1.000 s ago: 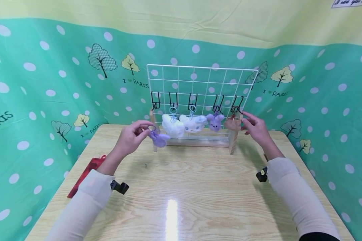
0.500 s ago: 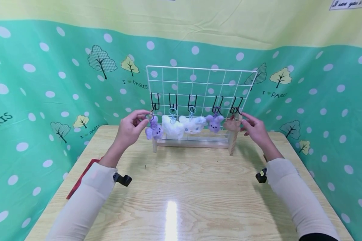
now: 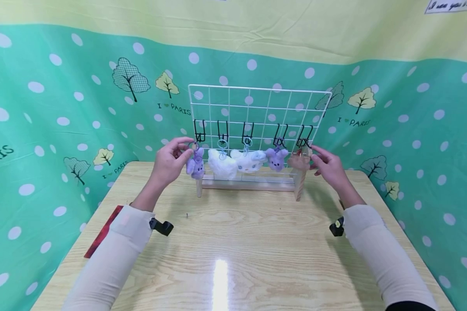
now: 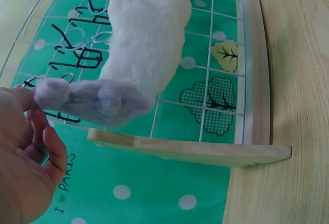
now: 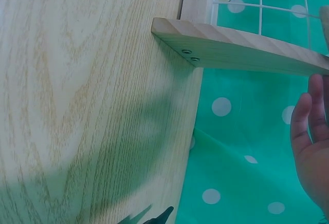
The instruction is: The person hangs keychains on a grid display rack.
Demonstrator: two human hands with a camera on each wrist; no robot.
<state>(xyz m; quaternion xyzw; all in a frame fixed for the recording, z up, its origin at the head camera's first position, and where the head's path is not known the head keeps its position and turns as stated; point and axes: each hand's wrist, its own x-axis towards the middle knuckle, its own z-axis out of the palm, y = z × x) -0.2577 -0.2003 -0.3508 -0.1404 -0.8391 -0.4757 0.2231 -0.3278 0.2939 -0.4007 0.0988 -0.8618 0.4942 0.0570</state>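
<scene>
My left hand pinches the ring of a purple plush keychain right at the leftmost black hook of a white wire grid rack. In the left wrist view the plush lies across the fingertips and overlaps a white plush keychain. Four others become a row on the rack: white, white-and-blue, purple and brown. My right hand rests its fairly straight fingers at the rack's right wooden upright; its thumb is hidden in the right wrist view.
The rack stands on wooden feet near the back of a wood-grain table. A red flat item lies at the table's left edge, partly behind the left sleeve. A green dotted curtain closes in the back and sides.
My left hand has moved up and slightly right with the purple plush, bringing its ring to the leftmost hook. The plush has turned and now hangs upright. My right hand has stayed put.
</scene>
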